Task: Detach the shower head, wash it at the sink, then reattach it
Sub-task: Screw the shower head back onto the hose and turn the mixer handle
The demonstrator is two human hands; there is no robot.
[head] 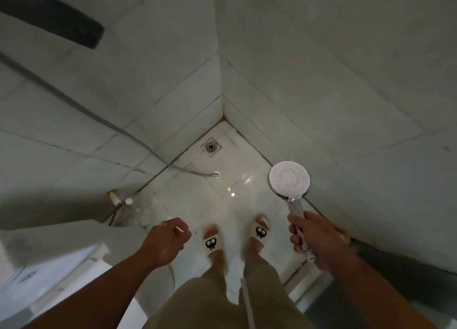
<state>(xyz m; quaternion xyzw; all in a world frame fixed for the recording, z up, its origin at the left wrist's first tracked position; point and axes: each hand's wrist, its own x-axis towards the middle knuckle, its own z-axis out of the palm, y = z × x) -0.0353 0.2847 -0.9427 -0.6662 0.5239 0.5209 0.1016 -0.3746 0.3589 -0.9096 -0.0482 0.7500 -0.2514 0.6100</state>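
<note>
My right hand (319, 242) wrapped round the shower head (289, 179) handle — left hand (164, 242) loosely curled, its contents unclear.

Square metal floor drain (211, 146) sits in the corner of the glossy white floor tiles (237, 187). Pale wall tiles (321, 81) with dark grout meet behind it. Dark bar (49, 14) up on the left wall, blurred. White pipe fittings (115, 197) low on that wall. Cream slippers (211, 239) with a black cartoon print, beige trousers (222, 304).
</note>
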